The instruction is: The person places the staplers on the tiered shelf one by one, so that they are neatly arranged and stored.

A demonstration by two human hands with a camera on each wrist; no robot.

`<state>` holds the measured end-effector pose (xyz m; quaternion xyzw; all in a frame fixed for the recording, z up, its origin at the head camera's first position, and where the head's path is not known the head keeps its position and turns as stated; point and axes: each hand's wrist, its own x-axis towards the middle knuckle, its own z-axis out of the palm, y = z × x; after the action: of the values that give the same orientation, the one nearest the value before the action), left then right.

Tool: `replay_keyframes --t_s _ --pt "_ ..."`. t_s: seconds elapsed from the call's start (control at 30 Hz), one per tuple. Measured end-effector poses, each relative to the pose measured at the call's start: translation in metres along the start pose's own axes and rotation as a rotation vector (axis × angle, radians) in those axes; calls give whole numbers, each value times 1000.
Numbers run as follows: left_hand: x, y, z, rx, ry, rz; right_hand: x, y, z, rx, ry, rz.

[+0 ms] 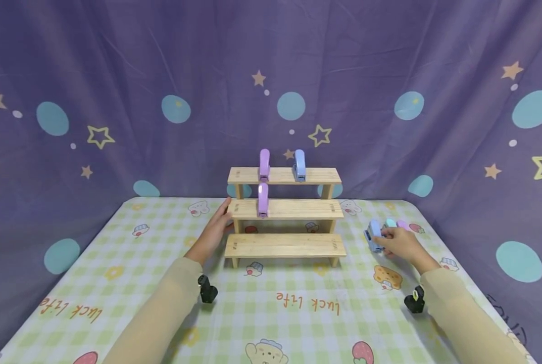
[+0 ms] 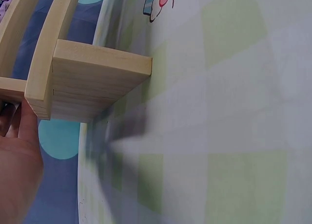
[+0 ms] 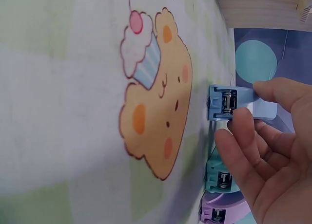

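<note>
A three-tier wooden stand [image 1: 285, 245] stands mid-table. My left hand [image 1: 213, 232] rests its fingers against the left end of the middle shelf [image 1: 298, 208]; the left wrist view shows the fingertips [image 2: 28, 118] partly hidden by the wood. Off to the right, my right hand [image 1: 400, 243] pinches a blue stapler [image 1: 374, 236] between thumb and fingers, its hinge spring facing the right wrist camera. Close beyond that hand are a teal stapler [image 3: 222, 174] and a purple stapler [image 3: 224, 207]. On the top shelf sit another purple stapler [image 1: 264, 164] and a blue one; a third purple stapler [image 1: 263, 199] occupies the middle shelf.
A green-and-white checked tablecloth [image 1: 298, 283] with cartoon prints covers the table. Behind and at both sides hangs a purple curtain [image 1: 234, 45] with stars and dots. Black wrist cameras [image 1: 207, 289] are strapped under both sleeves.
</note>
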<state>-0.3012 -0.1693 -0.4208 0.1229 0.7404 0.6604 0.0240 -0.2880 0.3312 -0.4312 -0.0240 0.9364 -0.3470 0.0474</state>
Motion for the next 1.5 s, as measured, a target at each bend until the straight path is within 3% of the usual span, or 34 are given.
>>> replay_keyframes --t_s 0.5,0.8,0.9,1.03,1.1,1.5 --pt "-1 1 0 9 6 -7 -2 -1 2 -4 3 23" --pt "-2 2 1 13 -4 -11 -6 -4 -1 -22 11 -11" --pt "-6 10 2 5 -10 -35 -6 -5 -2 -27 12 -20" --pt "-5 10 2 0 -12 -32 -6 -5 -4 -32 15 -24" --pt "-1 1 0 7 -5 -9 -6 -5 -6 -32 15 -30" --pt "-3 3 1 26 5 -9 -9 -20 -18 -34 72 -66"
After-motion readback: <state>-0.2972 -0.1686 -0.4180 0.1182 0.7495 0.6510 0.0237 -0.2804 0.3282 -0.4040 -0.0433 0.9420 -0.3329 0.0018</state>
